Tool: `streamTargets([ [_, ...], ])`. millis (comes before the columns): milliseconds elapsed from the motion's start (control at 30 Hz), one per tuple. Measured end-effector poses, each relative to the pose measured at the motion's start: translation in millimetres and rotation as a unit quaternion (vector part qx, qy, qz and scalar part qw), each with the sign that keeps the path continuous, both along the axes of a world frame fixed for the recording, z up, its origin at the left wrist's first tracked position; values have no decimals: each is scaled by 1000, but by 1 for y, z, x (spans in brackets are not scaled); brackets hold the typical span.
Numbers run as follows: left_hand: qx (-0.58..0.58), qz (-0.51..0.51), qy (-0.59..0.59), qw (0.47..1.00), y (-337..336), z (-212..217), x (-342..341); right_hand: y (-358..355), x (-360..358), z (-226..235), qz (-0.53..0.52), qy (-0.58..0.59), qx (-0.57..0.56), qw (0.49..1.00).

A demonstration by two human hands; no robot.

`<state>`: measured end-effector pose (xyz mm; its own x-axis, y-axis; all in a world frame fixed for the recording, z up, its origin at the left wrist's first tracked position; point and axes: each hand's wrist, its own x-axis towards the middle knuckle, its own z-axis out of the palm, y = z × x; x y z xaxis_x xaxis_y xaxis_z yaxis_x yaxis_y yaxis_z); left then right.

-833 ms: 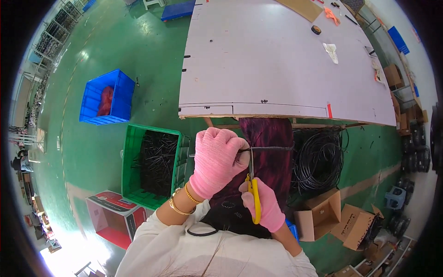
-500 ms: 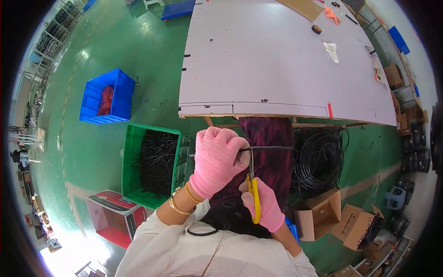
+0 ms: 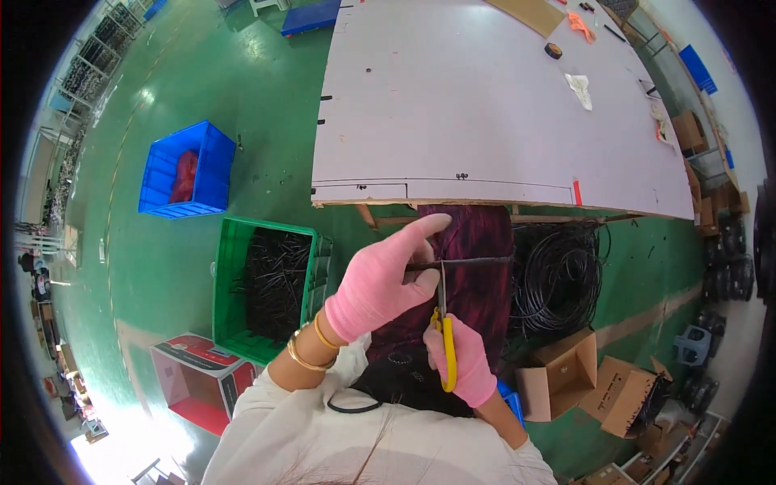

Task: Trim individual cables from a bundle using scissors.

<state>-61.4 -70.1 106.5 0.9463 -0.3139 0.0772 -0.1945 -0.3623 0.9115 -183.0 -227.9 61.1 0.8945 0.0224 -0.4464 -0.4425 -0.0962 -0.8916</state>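
The left hand (image 3: 380,283), in a pink glove, holds a thin black tube (image 3: 473,261) level over a dark red cloth (image 3: 477,283). The right hand (image 3: 465,364), also gloved, grips yellow scissors (image 3: 444,339); the blades point up and meet the tube. A green crate (image 3: 230,283) of black pieces stands left, cable coils (image 3: 562,279) right.

Table (image 3: 485,105) top mostly bare in front, small bits only at far edge. L side blocked low by green crate (image 3: 267,283) w/ black pieces; R by cable coil (image 3: 558,279) + cardboard boxes (image 3: 566,380). Open floor (image 3: 202,97) beyond L
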Motion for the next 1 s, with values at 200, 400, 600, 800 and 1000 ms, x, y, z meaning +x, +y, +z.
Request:
streamTargets([
  [200,-226,-257,261,903,6,-5,29,-1,-1,9,7,17,-2,1000],
  [400,-260,-320,293,863,3,-6,36,-5,-6,-7,26,10,-30,999],
  [600,-274,-309,291,863,0,-11,39,-7,0,-1,20,43,-11,999],
  [800,-241,-301,316,867,0,-11,47,-4,9,10,-38,74,92,992],
  [1000,-283,-249,312,872,16,-20,52,-39,23,-9,-307,-8,257,916],
])
